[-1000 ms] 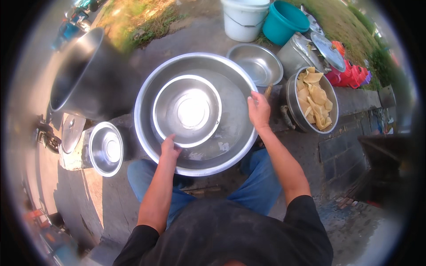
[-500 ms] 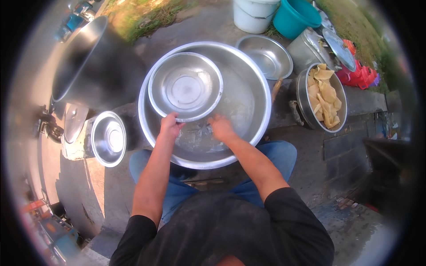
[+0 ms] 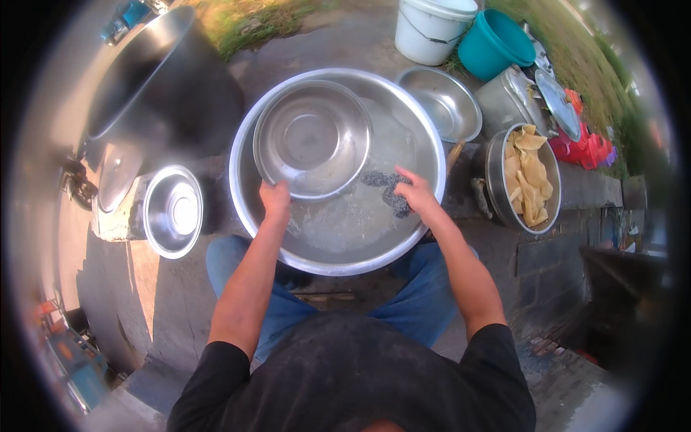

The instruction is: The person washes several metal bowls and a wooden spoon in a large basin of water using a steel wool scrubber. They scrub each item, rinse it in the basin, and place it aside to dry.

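Your left hand [image 3: 275, 201] grips the near rim of a steel bowl [image 3: 312, 139], fingers curled over its edge, and holds it tilted inside the big steel basin [image 3: 338, 245]. Your right hand [image 3: 416, 194] is closed on a dark scouring pad [image 3: 389, 191], which it presses low in the basin, just right of the bowl and touching the wet bottom. The basin holds shallow, cloudy water and sits right in front of your knees, above your blue trousers. Left of the basin, a smaller steel bowl [image 3: 173, 210] rests on a pale block, and beyond that stands a large dark pot [image 3: 155, 79] with a lid [image 3: 116, 175] leaning beside it. Right of the basin, another steel bowl [image 3: 440, 102] lies on the ground, and further right a metal pot [image 3: 498, 180] is filled with pale yellow pieces [image 3: 529, 176]. Behind the basin on the far side stand a white bucket [image 3: 432, 29] and a teal bucket [image 3: 494, 43], close together.
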`<action>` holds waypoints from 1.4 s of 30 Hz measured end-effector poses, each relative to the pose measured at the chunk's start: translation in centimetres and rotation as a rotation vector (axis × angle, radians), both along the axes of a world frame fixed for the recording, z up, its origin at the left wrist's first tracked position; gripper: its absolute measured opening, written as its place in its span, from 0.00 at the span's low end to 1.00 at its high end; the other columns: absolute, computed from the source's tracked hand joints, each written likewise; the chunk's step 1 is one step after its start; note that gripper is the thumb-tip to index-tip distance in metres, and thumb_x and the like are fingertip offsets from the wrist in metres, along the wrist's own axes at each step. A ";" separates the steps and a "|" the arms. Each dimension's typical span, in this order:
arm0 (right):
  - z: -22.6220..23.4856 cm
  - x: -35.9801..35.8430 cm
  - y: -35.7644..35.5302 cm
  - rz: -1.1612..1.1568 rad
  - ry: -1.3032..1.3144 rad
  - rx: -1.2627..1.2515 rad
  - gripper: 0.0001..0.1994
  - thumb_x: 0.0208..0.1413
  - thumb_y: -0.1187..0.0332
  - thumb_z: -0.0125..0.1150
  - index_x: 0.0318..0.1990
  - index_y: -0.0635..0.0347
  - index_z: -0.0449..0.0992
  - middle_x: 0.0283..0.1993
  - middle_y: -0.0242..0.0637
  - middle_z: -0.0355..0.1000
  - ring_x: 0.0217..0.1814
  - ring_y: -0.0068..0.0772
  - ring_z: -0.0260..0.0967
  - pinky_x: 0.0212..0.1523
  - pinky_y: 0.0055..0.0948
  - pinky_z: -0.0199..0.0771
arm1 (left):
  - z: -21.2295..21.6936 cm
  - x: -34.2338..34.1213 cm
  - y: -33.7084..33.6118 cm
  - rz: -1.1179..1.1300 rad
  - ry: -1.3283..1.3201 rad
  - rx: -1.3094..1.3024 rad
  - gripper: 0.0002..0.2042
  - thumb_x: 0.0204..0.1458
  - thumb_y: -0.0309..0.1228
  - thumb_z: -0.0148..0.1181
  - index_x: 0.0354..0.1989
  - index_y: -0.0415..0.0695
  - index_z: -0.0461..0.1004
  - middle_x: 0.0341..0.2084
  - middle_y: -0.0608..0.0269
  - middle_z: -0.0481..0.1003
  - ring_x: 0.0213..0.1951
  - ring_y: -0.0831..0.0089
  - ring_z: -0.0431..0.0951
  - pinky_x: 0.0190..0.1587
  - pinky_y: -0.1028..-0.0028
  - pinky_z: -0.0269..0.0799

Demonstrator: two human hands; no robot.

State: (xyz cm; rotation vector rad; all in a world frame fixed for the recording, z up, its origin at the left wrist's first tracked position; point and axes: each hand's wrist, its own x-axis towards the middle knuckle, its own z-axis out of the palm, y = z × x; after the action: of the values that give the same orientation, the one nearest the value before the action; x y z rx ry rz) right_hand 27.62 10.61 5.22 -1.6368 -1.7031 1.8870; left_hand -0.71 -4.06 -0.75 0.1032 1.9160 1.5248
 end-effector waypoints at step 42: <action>-7.5 -10.4 -5.5 0.679 -0.394 1.054 0.27 0.38 0.65 0.65 0.52 0.52 0.73 0.58 0.38 0.66 0.65 0.42 0.55 0.61 0.49 0.50 | -2.6 1.0 1.8 0.263 -0.546 0.151 0.19 0.63 0.34 0.46 0.57 0.35 0.62 0.51 0.50 0.69 0.48 0.59 0.73 0.50 0.58 0.71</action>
State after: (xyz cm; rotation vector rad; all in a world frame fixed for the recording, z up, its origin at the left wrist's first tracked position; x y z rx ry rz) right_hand 17.17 5.09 -2.30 -1.0472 -2.9053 0.4289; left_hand 0.30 -2.23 -3.40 -0.4706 1.4168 1.6537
